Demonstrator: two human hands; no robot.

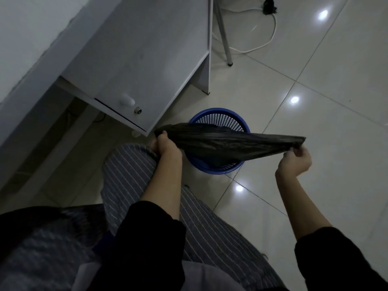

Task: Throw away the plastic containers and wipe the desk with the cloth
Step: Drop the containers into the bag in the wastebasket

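- A black bag [226, 141] is stretched taut above a blue bin [220, 120] that stands on the tiled floor [315, 185].
- The left hand [167, 147] grips the bag's left end, its fingers curled round the plastic.
- The right hand [295, 160] pinches the bag's right end between its fingers [298, 151] and thumb.
- The bag's lower edge dips into the bin.
- The bin sits just beside the bench [136, 59], near its locked cabinet door.
- A white cable [270, 36] loops on the floor beyond.
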